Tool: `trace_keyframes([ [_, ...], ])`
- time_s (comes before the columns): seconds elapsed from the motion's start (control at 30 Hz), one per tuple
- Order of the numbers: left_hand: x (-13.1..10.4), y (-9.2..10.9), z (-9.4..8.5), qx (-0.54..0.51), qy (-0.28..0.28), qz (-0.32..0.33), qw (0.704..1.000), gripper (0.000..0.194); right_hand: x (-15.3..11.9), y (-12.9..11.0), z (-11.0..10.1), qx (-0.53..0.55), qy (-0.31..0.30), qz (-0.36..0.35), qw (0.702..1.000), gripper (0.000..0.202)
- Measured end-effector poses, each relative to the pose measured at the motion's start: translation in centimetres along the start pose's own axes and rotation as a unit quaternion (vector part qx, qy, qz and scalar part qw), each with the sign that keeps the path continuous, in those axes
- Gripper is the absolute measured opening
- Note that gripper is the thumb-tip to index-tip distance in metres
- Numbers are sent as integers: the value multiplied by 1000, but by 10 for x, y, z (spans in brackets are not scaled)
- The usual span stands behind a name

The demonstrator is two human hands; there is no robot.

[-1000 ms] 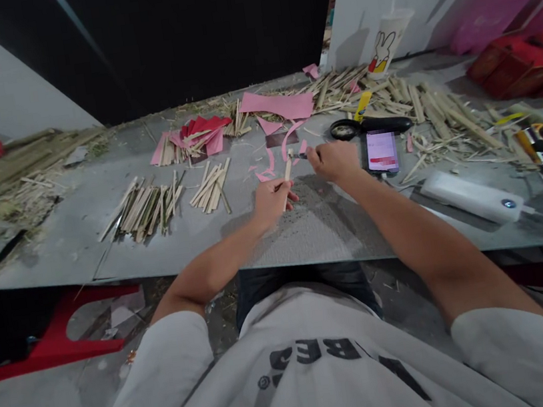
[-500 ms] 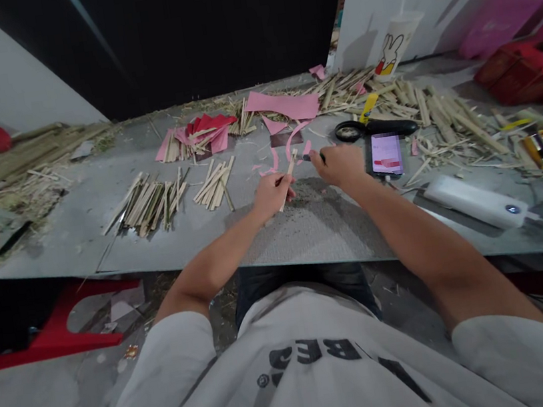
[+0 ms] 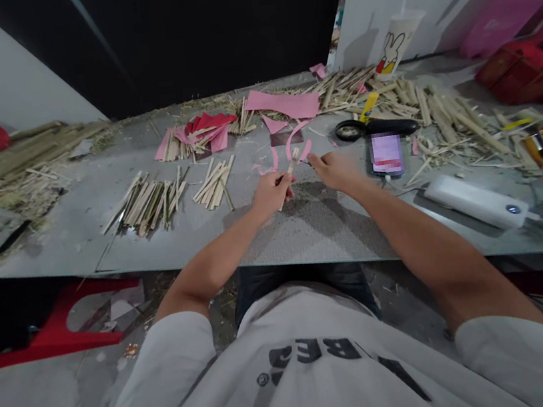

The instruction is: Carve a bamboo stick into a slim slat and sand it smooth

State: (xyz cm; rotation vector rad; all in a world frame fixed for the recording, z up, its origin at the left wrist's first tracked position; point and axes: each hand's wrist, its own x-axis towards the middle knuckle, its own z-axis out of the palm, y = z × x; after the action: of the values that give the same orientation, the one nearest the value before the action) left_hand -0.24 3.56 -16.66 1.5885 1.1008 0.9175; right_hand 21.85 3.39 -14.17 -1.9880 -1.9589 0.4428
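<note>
My left hand [image 3: 273,193] is closed around a thin, pale bamboo strip [image 3: 295,158], which slants up and away above the worktable. Some dark bit shows at its fingertips, too small to name. Just to the right, my right hand [image 3: 336,171] is closed on a slim dark tool [image 3: 305,162]; only its tip shows, so its kind is unclear. That tip is close to the strip's upper end. Curled pink paper strips [image 3: 274,158] lie just beyond both hands. Left of my left hand rest a small pile of bamboo strips [image 3: 214,184] and a larger one [image 3: 153,203].
Pink paper [image 3: 282,103] lies at the back among bamboo scraps. On the right are a black-handled magnifying glass [image 3: 392,126], a phone [image 3: 386,154], a white power bank [image 3: 476,201] with a cable, and a paper cup [image 3: 398,44]. A red stool [image 3: 74,325] stands below the table's left edge.
My right hand has shifted slightly toward me and to the left, and less of the dark tool shows. The left hand and its bamboo strip have hardly moved.
</note>
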Motion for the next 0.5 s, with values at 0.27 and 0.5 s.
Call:
trace_keyframes([
  [0.27,-4,7,0,-26,10,15,999,19,-17,-18,-5,-84,33,-50,995,77],
  [0.5,-5,6,2,-48,3,26,999,23,-23,-21,-8,-88,30,-73,993,73],
])
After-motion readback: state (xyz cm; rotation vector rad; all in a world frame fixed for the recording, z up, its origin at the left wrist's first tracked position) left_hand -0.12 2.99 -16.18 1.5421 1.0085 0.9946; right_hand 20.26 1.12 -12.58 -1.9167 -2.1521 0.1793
